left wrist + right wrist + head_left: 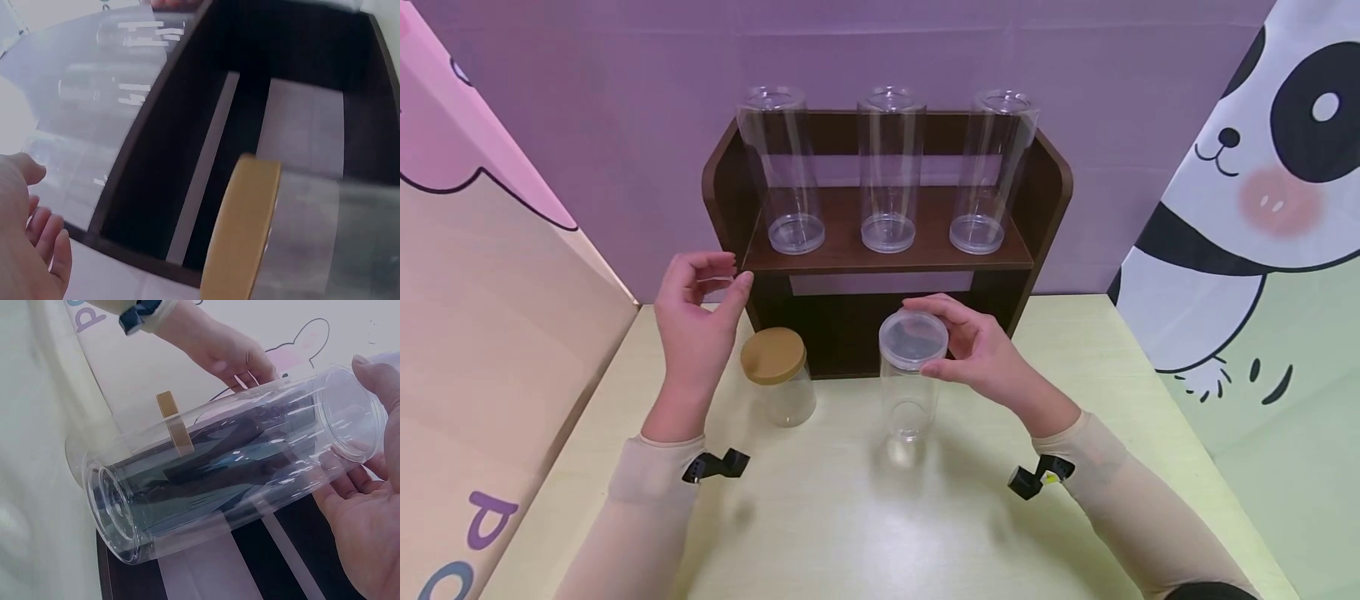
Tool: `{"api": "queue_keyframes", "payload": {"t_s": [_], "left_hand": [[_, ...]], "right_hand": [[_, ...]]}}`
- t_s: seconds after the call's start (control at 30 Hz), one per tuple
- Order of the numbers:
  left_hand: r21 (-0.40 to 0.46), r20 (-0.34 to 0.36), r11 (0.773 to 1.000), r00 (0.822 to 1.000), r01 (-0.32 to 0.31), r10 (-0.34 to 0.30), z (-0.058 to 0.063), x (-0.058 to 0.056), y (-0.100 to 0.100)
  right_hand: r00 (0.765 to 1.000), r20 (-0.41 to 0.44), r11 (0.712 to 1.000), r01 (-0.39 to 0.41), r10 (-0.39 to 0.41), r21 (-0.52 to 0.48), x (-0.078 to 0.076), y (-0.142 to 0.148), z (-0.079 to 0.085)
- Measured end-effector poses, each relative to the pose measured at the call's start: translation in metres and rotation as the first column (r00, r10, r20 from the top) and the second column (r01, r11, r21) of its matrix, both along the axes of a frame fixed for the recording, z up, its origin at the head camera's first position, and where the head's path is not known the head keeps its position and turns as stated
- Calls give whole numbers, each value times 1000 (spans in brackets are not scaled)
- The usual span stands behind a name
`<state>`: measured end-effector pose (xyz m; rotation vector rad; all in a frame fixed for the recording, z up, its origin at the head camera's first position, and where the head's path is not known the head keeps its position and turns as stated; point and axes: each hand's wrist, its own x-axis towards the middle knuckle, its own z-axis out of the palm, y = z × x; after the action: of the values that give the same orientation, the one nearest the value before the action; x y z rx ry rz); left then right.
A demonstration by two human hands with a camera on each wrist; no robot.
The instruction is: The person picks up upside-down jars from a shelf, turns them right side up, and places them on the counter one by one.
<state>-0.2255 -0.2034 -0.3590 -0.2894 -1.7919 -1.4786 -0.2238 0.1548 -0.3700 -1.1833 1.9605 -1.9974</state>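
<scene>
My right hand [973,350] grips a tall clear jar [250,469] near its top, thumb and fingers around the translucent lid [913,337]. The jar is upright in front of the dark shelf; whether its base touches the table I cannot tell. Off the shelf's left side my left hand [700,321] hovers with loosely bent fingers and nothing between them. Below and to the right of that hand stands a shorter glass jar [790,404] with a tan lid [244,231], which shows close up in the left wrist view.
A dark brown two-level shelf [887,269] stands at the table's back. On its upper board are three tall clear cylinders, left [793,183], middle [890,175] and right [992,179]. Cartoon-printed panels, one with a panda [1285,167], flank the pale table [850,533].
</scene>
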Motion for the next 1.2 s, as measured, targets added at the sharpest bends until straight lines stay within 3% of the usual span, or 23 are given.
{"api": "queue_keyframes", "payload": {"t_s": [0.2,0.37,0.67,1.07,1.2], "left_hand": [[11,27,995,995,-96,96,-2,-23,-10],[-8,94,995,991,-96,96,-5,-35,-13],[36,141,998,989,-46,41,-8,-38,-17],[67,110,998,994,0,-8,-9,-40,-19],[84,108,996,994,9,-18,-10,-41,-21]], "right_hand": [[1000,8,1000,9,-9,11,-1,-1,-2],[1000,9,1000,14,-14,17,-1,-3,-2],[999,25,999,26,-27,28,-3,-7,-5],[996,67,998,48,-51,45,-17,-34,-20],[997,45,997,52,-55,54,-25,-50,-29]]}}
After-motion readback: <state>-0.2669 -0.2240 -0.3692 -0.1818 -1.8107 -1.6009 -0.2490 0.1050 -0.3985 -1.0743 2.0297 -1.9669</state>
